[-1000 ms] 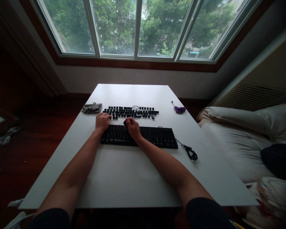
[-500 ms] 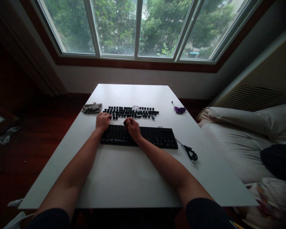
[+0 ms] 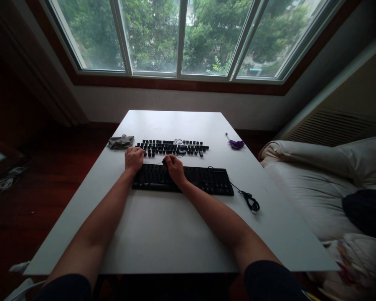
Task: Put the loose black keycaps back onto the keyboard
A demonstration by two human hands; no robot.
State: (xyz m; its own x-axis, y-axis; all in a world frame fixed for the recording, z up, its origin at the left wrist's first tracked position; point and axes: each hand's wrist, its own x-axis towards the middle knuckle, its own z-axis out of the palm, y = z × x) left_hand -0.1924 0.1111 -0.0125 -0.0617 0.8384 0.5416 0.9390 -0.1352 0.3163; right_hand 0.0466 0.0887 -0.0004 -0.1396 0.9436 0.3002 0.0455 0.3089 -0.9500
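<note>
A black keyboard (image 3: 207, 180) lies across the white table, many of its keys bare of caps as far as the dim light shows. Over its upper middle, my right hand (image 3: 175, 168) is closed, pinching a small black keycap (image 3: 164, 162). My left hand (image 3: 134, 159) is beyond the keyboard's top left corner, fingers stretched loosely towards the nearest loose keycaps. Its fingertips are close to a keycap (image 3: 145, 154) at the left end; whether they touch it I cannot tell. Rows of black keycaps (image 3: 167, 147) stand behind the keyboard.
A grey crumpled cloth (image 3: 121, 142) lies at the left table edge. On the right are a purple cloth (image 3: 236, 144) and a thin white stick-like tool (image 3: 227, 136). The coiled USB cable (image 3: 253, 204) sits right of the keyboard. A padded sofa (image 3: 307, 184) borders the table's right side.
My left hand has shifted slightly left, so the keycap by its fingertips shows more. My right hand stays in place with its keycap.
</note>
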